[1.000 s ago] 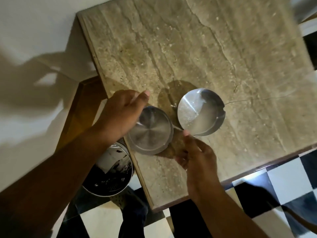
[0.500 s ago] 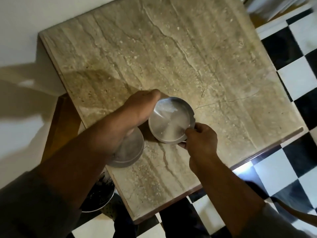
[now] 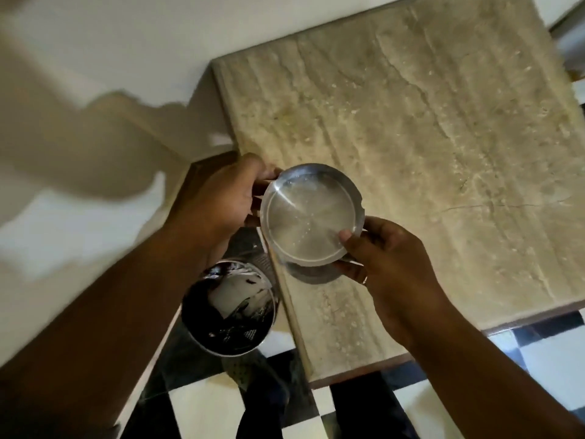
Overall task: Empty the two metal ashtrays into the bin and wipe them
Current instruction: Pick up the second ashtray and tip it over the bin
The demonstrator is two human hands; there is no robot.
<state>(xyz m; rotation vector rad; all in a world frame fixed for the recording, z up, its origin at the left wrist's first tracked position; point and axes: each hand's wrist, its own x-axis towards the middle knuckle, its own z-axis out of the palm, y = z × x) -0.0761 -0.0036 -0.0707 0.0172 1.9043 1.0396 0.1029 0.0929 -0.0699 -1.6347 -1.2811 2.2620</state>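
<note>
A round metal ashtray point(image 3: 310, 217) with a shiny, wet-looking inside is held level over the left edge of the marble table point(image 3: 427, 137). My left hand point(image 3: 221, 198) grips its left rim. My right hand point(image 3: 383, 258) pinches its lower right rim, thumb on top. Directly beneath it, only the lower edge of the second metal ashtray point(image 3: 311, 275) shows; I cannot tell whether the two touch. The round metal bin point(image 3: 228, 308) stands on the floor left of the table, below my left forearm, with a dark liner and white paper inside.
A white wall runs along the left and top. The floor is black-and-white chequered tile point(image 3: 538, 359). A brown wooden piece point(image 3: 209, 163) shows between wall and table. My dark-trousered legs point(image 3: 272, 403) are at the bottom.
My right hand has brought the shiny ashtray leftward over the other one. My left hand left the first ashtray and now grips this one's left rim.
</note>
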